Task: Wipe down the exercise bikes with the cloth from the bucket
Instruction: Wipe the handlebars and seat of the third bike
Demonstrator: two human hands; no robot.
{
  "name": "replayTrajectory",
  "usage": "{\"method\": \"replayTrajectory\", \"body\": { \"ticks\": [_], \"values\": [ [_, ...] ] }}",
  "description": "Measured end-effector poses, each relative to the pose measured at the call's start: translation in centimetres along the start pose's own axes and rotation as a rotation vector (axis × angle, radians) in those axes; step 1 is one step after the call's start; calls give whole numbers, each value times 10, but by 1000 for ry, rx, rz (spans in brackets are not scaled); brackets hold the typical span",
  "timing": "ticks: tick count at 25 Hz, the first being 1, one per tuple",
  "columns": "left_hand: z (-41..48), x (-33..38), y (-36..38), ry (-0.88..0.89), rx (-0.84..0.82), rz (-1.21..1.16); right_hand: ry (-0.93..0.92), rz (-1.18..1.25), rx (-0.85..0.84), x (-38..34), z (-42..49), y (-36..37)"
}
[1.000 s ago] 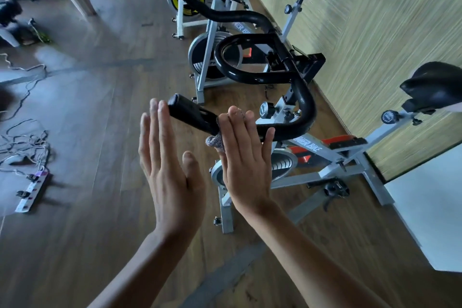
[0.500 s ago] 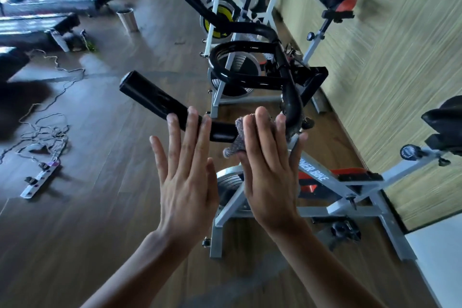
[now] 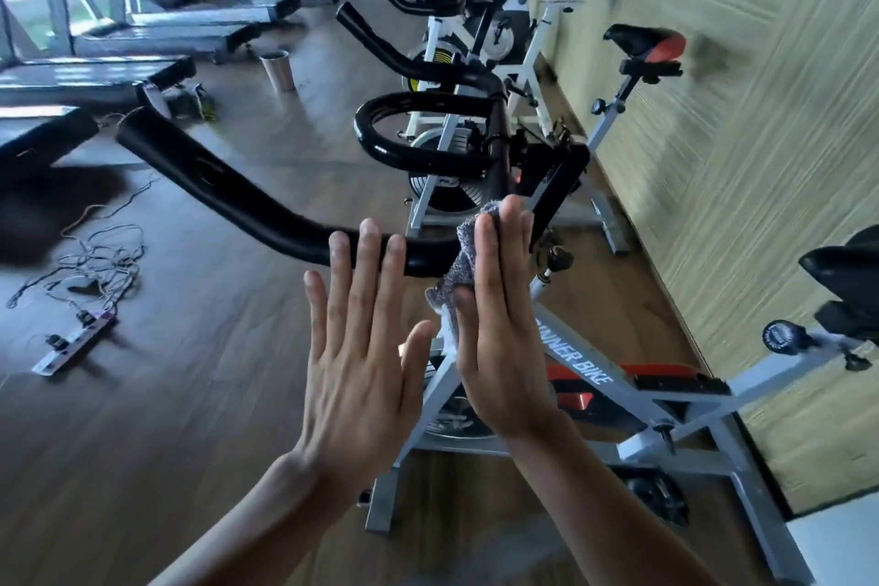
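1. Nearest the camera, a grey-framed exercise bike [image 3: 594, 378] with "BIKE" lettered on its tube stands on the brown wood-plank floor [image 3: 166, 433], beside a pale striped wall [image 3: 742, 167].
2. Its black padded handlebar [image 3: 228, 190] runs from the upper left toward the middle of the view.
3. The right hand [image 3: 499, 324] lies flat with its fingers straight and together, pressing a grey knitted cloth [image 3: 463, 262] against the bend of the handlebar. Its grip is wide open, and the thumb is hidden.
4. The cloth bunches above the fingertips and hangs below the bar along the hand's left edge.
5. The left hand [image 3: 361, 362] is raised with its back to the camera and its fingers straight and slightly spread. Its grip is open and holds nothing. Three fingertips overlap the bar, but I cannot tell whether they touch it.
6. Farther back stand a white-framed bike with a red-and-black saddle [image 3: 642, 40], a shiny metal cup [image 3: 278, 69], and a white power strip [image 3: 71, 347] among tangled cables.
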State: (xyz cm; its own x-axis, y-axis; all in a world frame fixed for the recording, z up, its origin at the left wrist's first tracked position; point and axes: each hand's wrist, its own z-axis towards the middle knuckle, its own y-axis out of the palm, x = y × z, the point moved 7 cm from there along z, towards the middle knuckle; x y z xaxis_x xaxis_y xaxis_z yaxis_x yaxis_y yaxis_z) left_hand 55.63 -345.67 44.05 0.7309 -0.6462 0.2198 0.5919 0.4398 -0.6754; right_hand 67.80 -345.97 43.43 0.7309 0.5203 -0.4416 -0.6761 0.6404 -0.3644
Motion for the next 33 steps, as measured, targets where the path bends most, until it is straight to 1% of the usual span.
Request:
{"method": "replayTrajectory", "body": {
  "ticks": [2,5,9,14,18,21,23,27,28,31,33],
  "values": [
    [4,12,6,-24,38,46,6,114,-46,12,3,-4],
    [11,30,14,-99,85,113,-78,198,-129,31,11,-10],
    [14,52,25,-170,134,196,-133,446,-221,55,26,-14],
    [17,55,30,-225,201,295,-152,565,-286,78,41,-8],
    [20,57,39,-273,239,372,-144,606,-334,97,55,-3],
    [19,56,42,-291,249,401,-90,632,-342,106,66,0],
    [19,56,43,-278,243,421,-51,639,-349,102,62,-1],
    [19,57,41,-262,193,446,-82,624,-415,89,49,-7],
    [18,57,39,-272,166,439,-59,619,-420,88,51,-8],
    [14,57,22,-333,58,375,99,589,-415,84,57,-21],
    [12,53,-4,-408,50,310,137,552,-424,70,63,-36]
  ]
}}
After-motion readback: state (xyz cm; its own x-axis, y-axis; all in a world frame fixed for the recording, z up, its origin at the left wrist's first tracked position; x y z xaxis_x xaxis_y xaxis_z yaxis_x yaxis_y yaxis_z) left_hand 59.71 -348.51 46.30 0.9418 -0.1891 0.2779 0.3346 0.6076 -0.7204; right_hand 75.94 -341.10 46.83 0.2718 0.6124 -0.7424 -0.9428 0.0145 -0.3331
